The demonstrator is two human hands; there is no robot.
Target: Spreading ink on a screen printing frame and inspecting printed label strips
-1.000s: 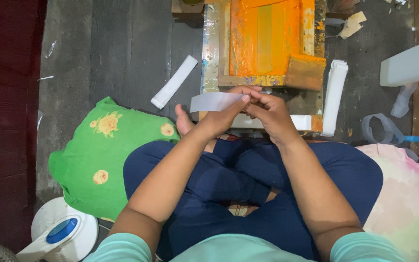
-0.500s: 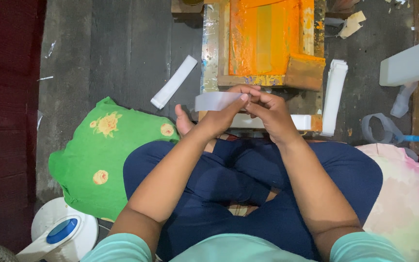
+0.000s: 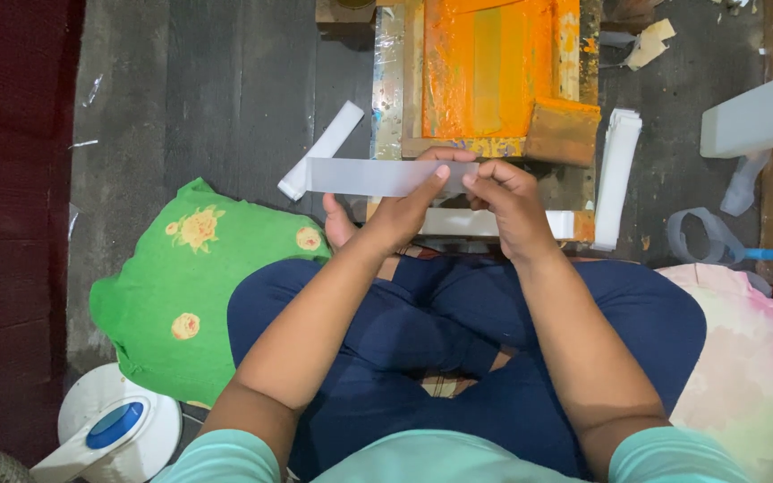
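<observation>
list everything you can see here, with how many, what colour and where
strip: one, white, held in both hands
frame: one, orange-stained, floor ahead
strip stack: one, white, right of frame
loose strip: one, white, left of frame
cloth: one, green with yellow flowers, left of knee
fan: one, white and blue, bottom left
tape loop: one, grey, right
left hand: on strip
right hand: on strip

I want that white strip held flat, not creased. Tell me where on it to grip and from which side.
Grip the white strip at its free left end, coming in from the left with finger and thumb across its narrow width. The left hand and right hand pinch only its right end, so the long left part likely sags unsupported.
</observation>
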